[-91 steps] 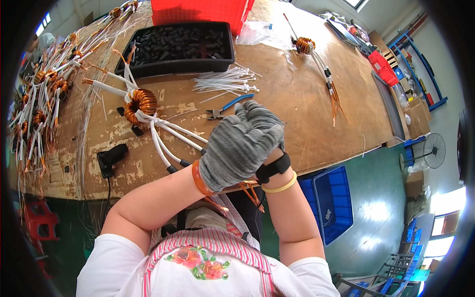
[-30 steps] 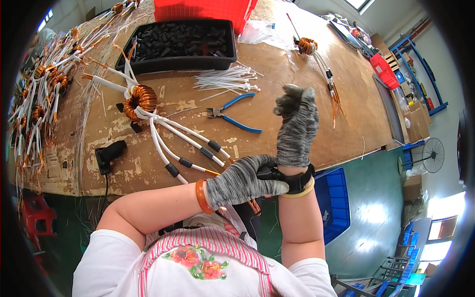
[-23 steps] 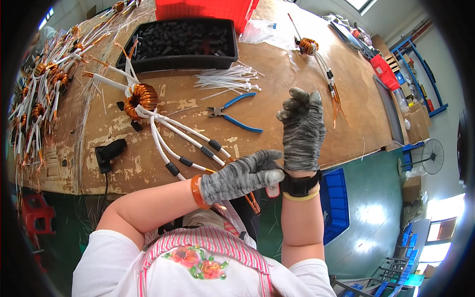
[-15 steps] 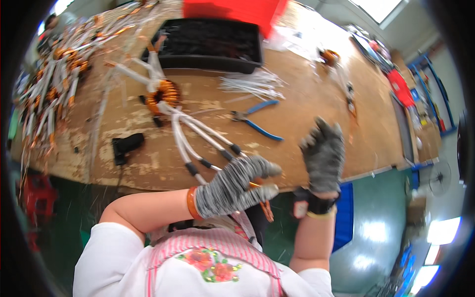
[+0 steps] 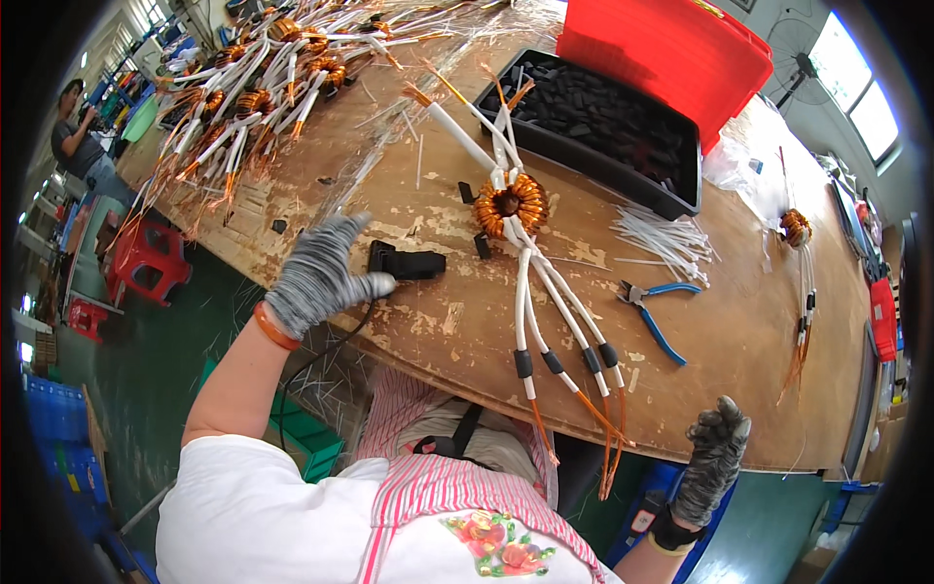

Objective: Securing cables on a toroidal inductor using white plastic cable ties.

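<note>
My left hand (image 5: 321,275), in a grey striped knit glove, is over the table's front edge with fingers spread and nothing in it. Its thumb points toward a black corded device (image 5: 413,263), whose exact kind I cannot make out. To the right lies a copper-wound toroidal coil (image 5: 511,206). White-sleeved leads (image 5: 556,292) run from it toward me, with black sleeves near their bare copper ends, which hang past the edge. My right hand (image 5: 715,457), also gloved, hovers by the front edge, empty, fingers loosely bent and apart. Blue-handled cutting pliers (image 5: 660,313) rest right of the leads.
A black bin (image 5: 593,127) of small black pieces stands behind the coil, beside a red lid (image 5: 671,54). White cable ties (image 5: 666,238) lie in front. Many coils (image 5: 253,102) are heaped far left; another coil (image 5: 795,229) is at right. A red stool (image 5: 148,258) and a person (image 5: 78,141) are left.
My view has swung left. My left hand has left the coil's leads and moved toward the black corded device. My right hand has come down to the front edge. The coil lies in place.
</note>
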